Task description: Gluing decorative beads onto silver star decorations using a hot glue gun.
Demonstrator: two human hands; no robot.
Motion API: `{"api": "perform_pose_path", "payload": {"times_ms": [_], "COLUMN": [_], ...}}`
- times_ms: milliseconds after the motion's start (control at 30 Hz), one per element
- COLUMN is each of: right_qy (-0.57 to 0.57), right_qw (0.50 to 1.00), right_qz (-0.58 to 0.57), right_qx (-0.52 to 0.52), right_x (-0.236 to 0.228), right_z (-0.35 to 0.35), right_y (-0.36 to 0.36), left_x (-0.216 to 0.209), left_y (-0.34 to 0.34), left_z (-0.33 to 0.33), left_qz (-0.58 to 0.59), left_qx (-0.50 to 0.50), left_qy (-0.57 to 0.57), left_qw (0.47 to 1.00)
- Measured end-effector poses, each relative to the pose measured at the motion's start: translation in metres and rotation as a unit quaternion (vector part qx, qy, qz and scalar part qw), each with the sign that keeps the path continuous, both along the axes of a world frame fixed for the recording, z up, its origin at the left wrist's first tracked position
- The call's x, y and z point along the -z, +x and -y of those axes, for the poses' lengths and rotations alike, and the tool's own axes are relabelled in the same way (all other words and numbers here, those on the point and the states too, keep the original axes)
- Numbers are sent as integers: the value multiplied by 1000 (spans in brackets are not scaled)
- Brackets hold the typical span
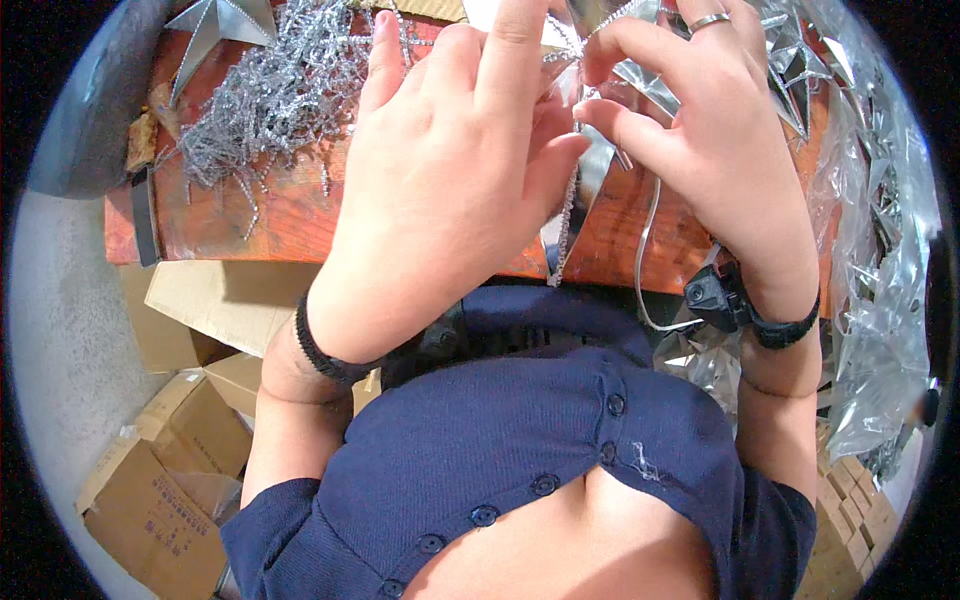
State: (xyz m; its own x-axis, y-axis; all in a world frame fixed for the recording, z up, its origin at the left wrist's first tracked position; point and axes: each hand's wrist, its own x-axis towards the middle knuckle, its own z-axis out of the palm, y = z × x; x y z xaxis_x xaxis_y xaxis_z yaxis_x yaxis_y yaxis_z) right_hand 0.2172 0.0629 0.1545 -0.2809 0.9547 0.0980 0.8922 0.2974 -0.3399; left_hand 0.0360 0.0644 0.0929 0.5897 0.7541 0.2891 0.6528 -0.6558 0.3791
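At the top centre is a shiny silver star ornament (597,158), mostly hidden by my hands. Silver beaded trim (567,225) runs down from its middle to the table's near edge. My left hand (440,170) lies over its left side, outer fingers stretched, thumb and index finger closed together against it. The tips of some fingers pass out of the picture. My right hand (725,135), with a ring on one finger, pinches the beaded trim near the star's centre between thumb and index finger.
A tangled heap of silver beaded strands (275,95) lies on the reddish wooden table (300,220). Another silver star (222,35) is at the far left. Clear plastic bags (870,250) with silver pieces hang along the right. Cardboard boxes (150,510) stand at lower left.
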Motion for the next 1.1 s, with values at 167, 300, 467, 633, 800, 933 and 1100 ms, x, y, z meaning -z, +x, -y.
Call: {"api": "perform_pose_path", "payload": {"times_ms": [167, 300, 467, 633, 800, 933, 1100], "right_qy": [37, -32, 44, 42, 4, 6, 4], "right_qw": [999, 999, 999, 998, 993, 981, 967], "right_qz": [8, 19, 22, -22, -71, -188, -254], "right_qx": [6, -11, 3, 30, 94, 48, 29], "right_x": [-2, -5, 8, 10, 12, 28, 43], "right_z": [0, -5, -2, 1, 4, 4, 7], "right_y": [0, 6, 4, 3, 3, 8, 18], "left_x": [0, 0, 0, 1, 1, 1, 1], "left_y": [0, 0, 0, 0, 0, -1, -1], "left_z": [-1, -4, -7, -8, -8, -9, -9], "left_qz": [5, 9, 11, 14, 14, 14, 15], "left_qx": [-6, -8, -11, -12, -12, -12, -12], "left_qy": [1, 2, 7, 7, 5, 4, 3], "left_qw": [1000, 1000, 1000, 1000, 1000, 1000, 1000]}}
